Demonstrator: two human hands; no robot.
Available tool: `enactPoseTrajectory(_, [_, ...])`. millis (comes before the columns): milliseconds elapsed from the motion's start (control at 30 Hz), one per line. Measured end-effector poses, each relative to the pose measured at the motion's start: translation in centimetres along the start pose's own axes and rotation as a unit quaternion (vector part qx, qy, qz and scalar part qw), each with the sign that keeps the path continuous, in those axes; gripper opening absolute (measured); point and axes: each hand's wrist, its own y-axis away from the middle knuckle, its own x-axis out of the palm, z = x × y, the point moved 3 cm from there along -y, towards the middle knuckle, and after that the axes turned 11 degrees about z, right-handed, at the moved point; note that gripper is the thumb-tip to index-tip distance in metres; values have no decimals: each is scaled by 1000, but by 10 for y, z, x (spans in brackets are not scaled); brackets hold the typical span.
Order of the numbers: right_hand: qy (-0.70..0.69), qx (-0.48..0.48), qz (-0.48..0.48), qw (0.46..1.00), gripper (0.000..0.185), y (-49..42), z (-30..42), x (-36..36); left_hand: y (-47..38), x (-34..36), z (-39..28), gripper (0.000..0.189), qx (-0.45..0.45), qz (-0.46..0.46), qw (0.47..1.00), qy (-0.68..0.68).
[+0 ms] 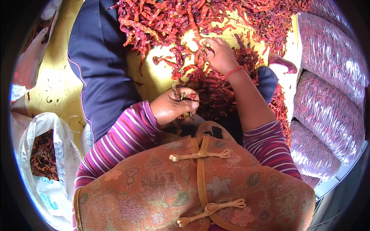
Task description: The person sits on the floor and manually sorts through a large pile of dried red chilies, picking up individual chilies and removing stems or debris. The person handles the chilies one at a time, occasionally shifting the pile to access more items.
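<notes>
My left hand (175, 106) is curled in front of my body, closed around a small bunch of dried chili peppers (185, 115). Pale, discoloured pieces and a bit of green poke out between thumb and fingers. Farther out, my right hand (222, 57), with a red band at the wrist, reaches down to loose dried red chilies (199, 59) on the yellow sheet (157, 73). Its fingers bend around a dark bit of chili; whether they grip it is not clear. Between my legs, below the right forearm, lies a shaded heap of dark red chilies (215, 99).
A large pile of dried chilies (156, 21) spreads across the far side. Several clear plastic bags packed with chilies (326, 101) line the right. At left stands an open white woven sack (68, 161) with dark chilies inside; another sack (33, 63) is above it.
</notes>
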Motion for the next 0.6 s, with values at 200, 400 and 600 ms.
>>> enactPoseTrajectory(200, [-91,23,37,995,10,3,-14,2,-4,-7,4,9,44,-40,998,0])
enactPoseTrajectory(400, [-277,-3,63,959,9,37,-2,-16,-10,-14,-3,14,86,-116,989,-28])
enactPoseTrajectory(600, [-164,-160,140,963,6,54,70,-41,-20,-16,-5,23,92,-124,987,-46])
